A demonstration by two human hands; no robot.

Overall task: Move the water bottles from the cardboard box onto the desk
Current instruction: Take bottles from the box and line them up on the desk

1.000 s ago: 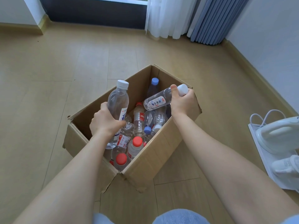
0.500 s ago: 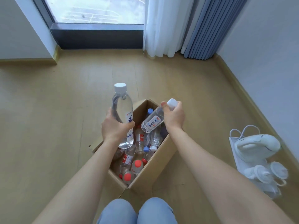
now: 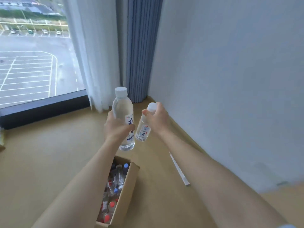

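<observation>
Head view: the left hand (image 3: 117, 127) grips a large bottle (image 3: 123, 118) upright; the right hand (image 3: 157, 120) pinches a small bottle (image 3: 143, 129) near its cap. Both are raised above the cardboard box (image 3: 126, 191) of bottles on the floor (image 3: 49, 162).

Window (image 3: 32, 55) at 10 o'clock, daylight coming in, parking lot seen through it, dark lower frame (image 3: 44, 111). Sheer white curtain (image 3: 93, 51) and blue-grey pleated curtain (image 3: 141, 46) bunched at 12. Plain pale wall (image 3: 230, 79) at 2. Tan wood-look floor (image 3: 49, 153) at 8. Thin white strip (image 3: 179, 168) laid on the floor at 4, near the wall.
</observation>
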